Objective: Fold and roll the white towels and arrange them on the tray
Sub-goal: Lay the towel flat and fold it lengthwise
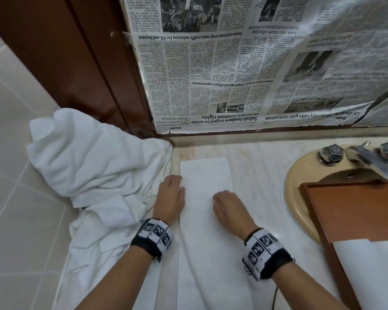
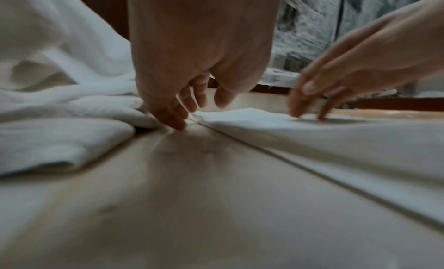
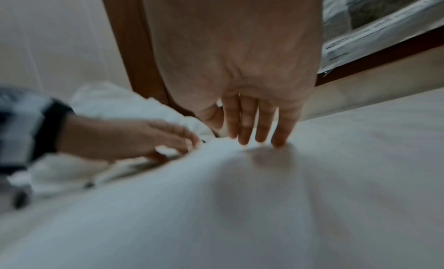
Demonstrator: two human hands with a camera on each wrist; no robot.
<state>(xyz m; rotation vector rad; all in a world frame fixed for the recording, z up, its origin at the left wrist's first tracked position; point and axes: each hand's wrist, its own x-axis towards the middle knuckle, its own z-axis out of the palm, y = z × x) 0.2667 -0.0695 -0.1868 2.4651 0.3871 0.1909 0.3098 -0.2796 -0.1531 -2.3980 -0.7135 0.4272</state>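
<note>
At far left of counter (image 1: 255, 157): heap of loose white towels (image 1: 94, 157) against wall. Next, my left hand (image 1: 169, 198), fingers straight, gripping nothing, at left edge of folded towel strip (image 1: 207, 220). My right hand (image 1: 229, 209) flat on strip, fingertips (image 3: 278, 140) pressing cloth, nothing grasped. Rightmost: wooden tray (image 1: 354, 211) over sink (image 1: 298, 184), one folded towel (image 1: 372, 271) on tray.

White towels (image 1: 94, 157) lie on pale marbled counter (image 1: 260, 166); tray (image 1: 354, 211) reddish-brown, basin (image 1: 298, 198) beige, newspaper (image 1: 233, 70) black-and-white.
</note>
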